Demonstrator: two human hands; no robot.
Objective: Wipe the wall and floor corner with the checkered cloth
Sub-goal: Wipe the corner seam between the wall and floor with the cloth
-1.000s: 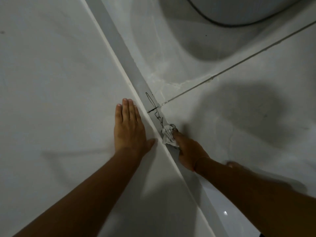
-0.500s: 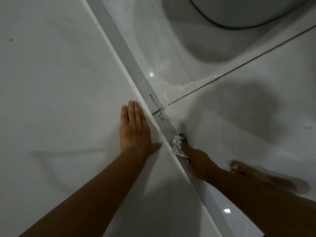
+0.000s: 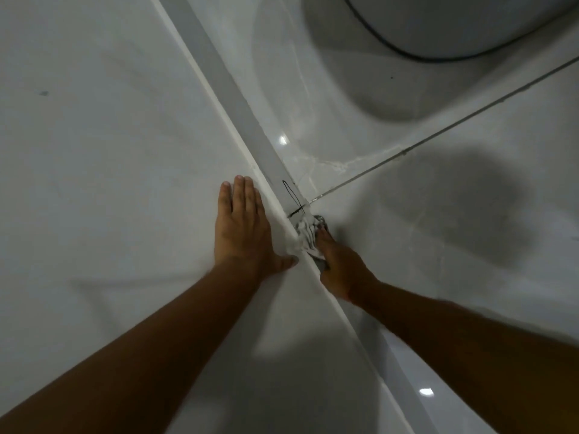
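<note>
Bunched under the fingers of the right hand (image 3: 340, 270), the cloth (image 3: 308, 234) is pressed into the grey skirting strip (image 3: 232, 98) where wall (image 3: 103, 145) meets floor (image 3: 438, 214). How far the fingers curl round it cannot be told, since the back of the hand hides them, but the cloth is clearly held against the strip. It sits just below a thin black scribble (image 3: 293, 198) on the strip, touching or nearly touching its lower end. A dark grout line (image 3: 438, 133) runs from that spot up to the right across the floor tiles. The left hand (image 3: 242, 233) lies flat on the wall, fingers straight and together, thumb out toward the strip, just beside the cloth. At the top right sits a white rounded object (image 3: 454, 17) with a dark rim, its shadow on the floor beneath it.
</note>
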